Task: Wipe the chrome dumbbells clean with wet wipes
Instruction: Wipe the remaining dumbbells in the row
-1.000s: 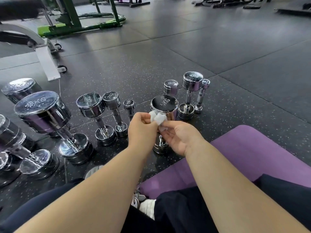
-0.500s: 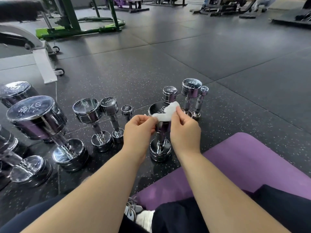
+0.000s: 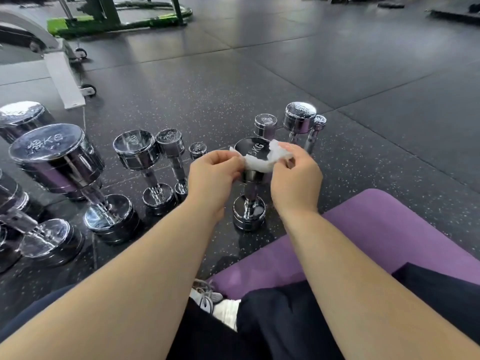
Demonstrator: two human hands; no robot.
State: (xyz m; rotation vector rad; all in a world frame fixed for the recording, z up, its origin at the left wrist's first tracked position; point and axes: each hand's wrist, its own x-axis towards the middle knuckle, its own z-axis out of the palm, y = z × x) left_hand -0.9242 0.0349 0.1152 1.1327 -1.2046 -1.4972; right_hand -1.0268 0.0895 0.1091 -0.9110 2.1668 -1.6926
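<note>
Both hands, left (image 3: 211,175) and right (image 3: 294,181), pinch a wipe (image 3: 262,162) stretched over the upright dumbbell (image 3: 250,185) on the floor (image 3: 207,100); it seems to touch the top.

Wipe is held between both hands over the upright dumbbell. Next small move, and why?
Probably lower the wipe flat onto the top face of the dumbbell and rub. The left hand and right hand each pinch an end, so it is spread open across the near edge of that top, with most of the face uncovered.
</note>
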